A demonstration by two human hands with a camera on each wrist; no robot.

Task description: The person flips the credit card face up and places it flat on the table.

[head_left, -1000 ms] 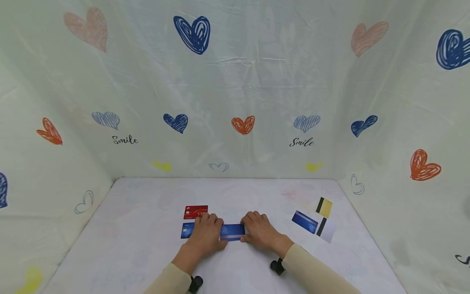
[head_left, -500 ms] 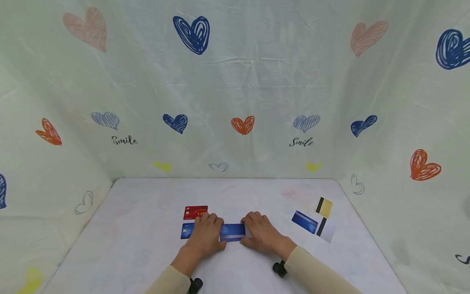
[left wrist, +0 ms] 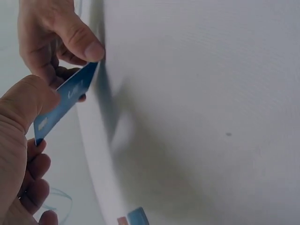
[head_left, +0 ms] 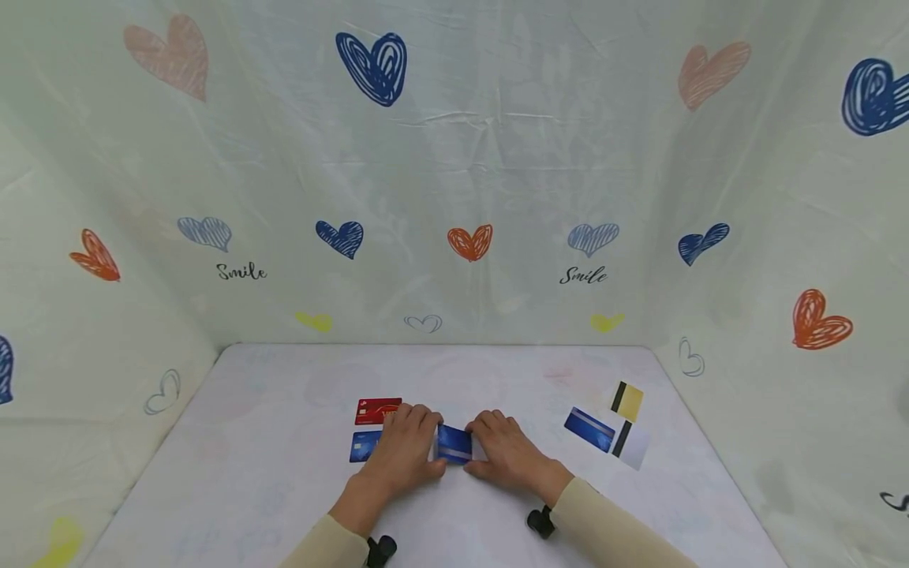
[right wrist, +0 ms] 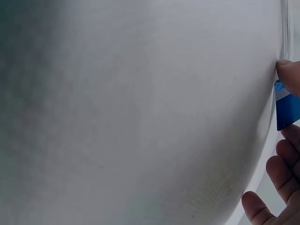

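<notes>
A blue bank card with a pale stripe spans the gap between my two hands in the head view. My left hand pinches its left end, thumb against fingers. At the other end my right hand grips it by thumb and fingers. The left wrist view has the card tilted, its chip and lettering showing, my left thumb on its near end. Only a corner of the card shows in the right wrist view, below my right thumb.
Left of my hands lie a red bank card and a second blue one, both partly covered by my left hand. At right rest a blue striped card, a yellow card and a pale card on the white table.
My left hand has shifted slightly right and away from me. The card between the hands has gone from flat-looking to tilted and looks narrower. My right hand stays almost where it was.
</notes>
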